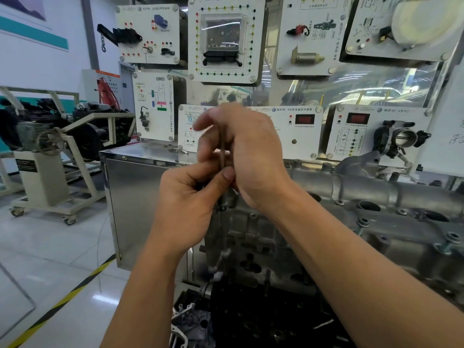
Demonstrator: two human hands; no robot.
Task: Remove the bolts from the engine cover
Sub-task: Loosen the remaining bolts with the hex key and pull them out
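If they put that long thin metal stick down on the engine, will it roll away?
Probably. The stick looks round, thin and smooth, so it may roll. It looks stiff, standing straight between both hands. The engine cover is bumpy, which might catch it.

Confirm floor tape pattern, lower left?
Diagonal yellow and black stripes on the floor tape, clearest in the head view, the only one.

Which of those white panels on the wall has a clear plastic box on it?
The top-middle panel, ringed with small yellow, green and black dots. The other panels carry bare parts or red displays instead.
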